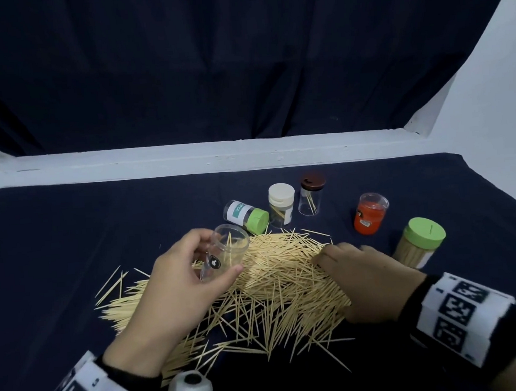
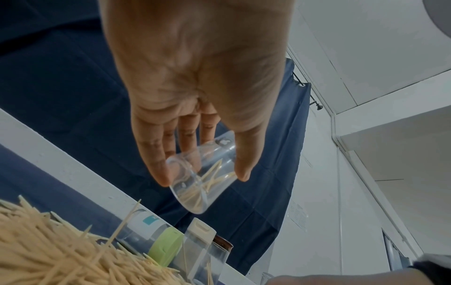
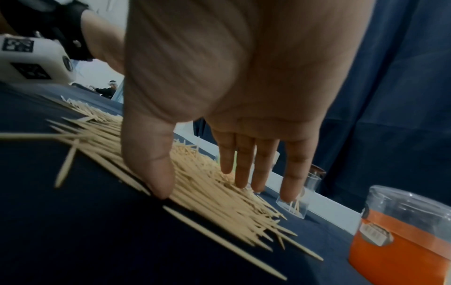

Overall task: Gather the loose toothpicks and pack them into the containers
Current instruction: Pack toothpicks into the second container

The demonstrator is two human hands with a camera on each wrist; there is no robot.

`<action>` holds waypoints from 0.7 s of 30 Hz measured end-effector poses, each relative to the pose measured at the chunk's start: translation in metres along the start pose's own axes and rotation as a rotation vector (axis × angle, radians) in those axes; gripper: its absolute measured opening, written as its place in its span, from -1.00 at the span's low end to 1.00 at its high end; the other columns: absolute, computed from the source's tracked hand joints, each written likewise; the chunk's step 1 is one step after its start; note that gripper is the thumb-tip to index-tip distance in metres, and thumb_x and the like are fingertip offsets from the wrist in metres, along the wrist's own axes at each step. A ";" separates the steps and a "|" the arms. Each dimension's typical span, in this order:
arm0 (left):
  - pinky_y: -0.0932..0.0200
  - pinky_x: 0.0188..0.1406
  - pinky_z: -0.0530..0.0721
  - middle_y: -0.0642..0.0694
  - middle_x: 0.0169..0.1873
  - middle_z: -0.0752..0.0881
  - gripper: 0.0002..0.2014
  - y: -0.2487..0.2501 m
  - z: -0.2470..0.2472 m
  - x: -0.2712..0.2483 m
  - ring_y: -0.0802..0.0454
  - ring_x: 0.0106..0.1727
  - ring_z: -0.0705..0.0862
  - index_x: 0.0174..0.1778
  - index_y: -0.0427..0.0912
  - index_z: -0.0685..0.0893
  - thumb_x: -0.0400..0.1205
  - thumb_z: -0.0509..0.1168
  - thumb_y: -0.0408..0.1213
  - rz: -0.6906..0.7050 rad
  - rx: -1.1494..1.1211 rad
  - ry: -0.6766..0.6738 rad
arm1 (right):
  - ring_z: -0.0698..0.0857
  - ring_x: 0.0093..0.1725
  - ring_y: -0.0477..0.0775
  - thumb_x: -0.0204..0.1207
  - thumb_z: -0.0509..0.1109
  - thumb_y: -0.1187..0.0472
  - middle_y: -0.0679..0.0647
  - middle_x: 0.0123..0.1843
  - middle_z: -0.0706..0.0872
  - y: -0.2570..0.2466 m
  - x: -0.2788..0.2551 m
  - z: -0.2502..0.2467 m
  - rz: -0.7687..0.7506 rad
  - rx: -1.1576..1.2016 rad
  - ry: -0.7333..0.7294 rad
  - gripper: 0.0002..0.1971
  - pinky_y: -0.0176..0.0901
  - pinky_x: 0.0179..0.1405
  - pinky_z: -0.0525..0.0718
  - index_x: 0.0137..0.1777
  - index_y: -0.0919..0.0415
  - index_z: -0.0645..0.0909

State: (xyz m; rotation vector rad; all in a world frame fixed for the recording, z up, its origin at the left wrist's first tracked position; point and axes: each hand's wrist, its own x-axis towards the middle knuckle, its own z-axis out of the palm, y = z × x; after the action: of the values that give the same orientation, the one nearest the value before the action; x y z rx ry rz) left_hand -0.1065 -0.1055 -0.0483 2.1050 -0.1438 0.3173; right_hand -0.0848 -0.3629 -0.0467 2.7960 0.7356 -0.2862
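A wide heap of loose toothpicks covers the dark cloth in front of me. My left hand grips a clear open container, tilted above the heap, with a few toothpicks inside. My right hand rests on the right side of the heap, its fingers straight and spread, thumb and fingertips touching the toothpicks.
Behind the heap lie a green-capped container on its side, a cream-capped one and a brown-capped one. An orange container and a full green-lidded container stand at the right. A white ledge borders the table's far edge.
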 end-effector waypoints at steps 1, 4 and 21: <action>0.21 -0.15 0.70 0.19 -0.16 0.69 -0.63 0.000 0.000 0.000 0.28 -0.12 0.68 -0.04 0.15 0.61 0.32 0.60 -0.14 -0.006 0.001 -0.001 | 0.40 0.41 0.06 0.41 0.40 -0.01 -0.01 0.45 0.35 0.000 0.003 0.000 -0.018 0.009 0.003 -0.27 0.00 0.32 0.49 0.56 0.07 0.20; 0.26 -0.16 0.68 0.21 -0.17 0.70 -0.63 -0.002 0.000 0.001 0.31 -0.11 0.68 -0.05 0.15 0.62 0.32 0.60 -0.14 -0.015 0.003 -0.007 | 0.44 0.37 0.06 0.42 0.41 -0.04 0.00 0.40 0.38 0.001 0.012 0.000 -0.046 0.060 0.005 -0.31 0.02 0.30 0.53 0.51 0.07 0.27; 0.43 -0.26 0.60 0.13 -0.16 0.69 -0.66 -0.006 -0.004 0.007 0.38 -0.19 0.66 -0.11 0.15 0.59 0.31 0.60 -0.10 -0.064 0.118 -0.061 | 0.53 0.23 0.09 0.54 0.27 0.19 0.03 0.23 0.45 0.001 0.051 0.009 -0.032 0.143 0.064 -0.69 0.03 0.19 0.55 0.27 0.11 0.41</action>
State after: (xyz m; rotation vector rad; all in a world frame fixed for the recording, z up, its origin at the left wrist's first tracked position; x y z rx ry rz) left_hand -0.0990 -0.0985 -0.0489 2.2323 -0.0950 0.2282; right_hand -0.0416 -0.3428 -0.0680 2.9427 0.8051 -0.2657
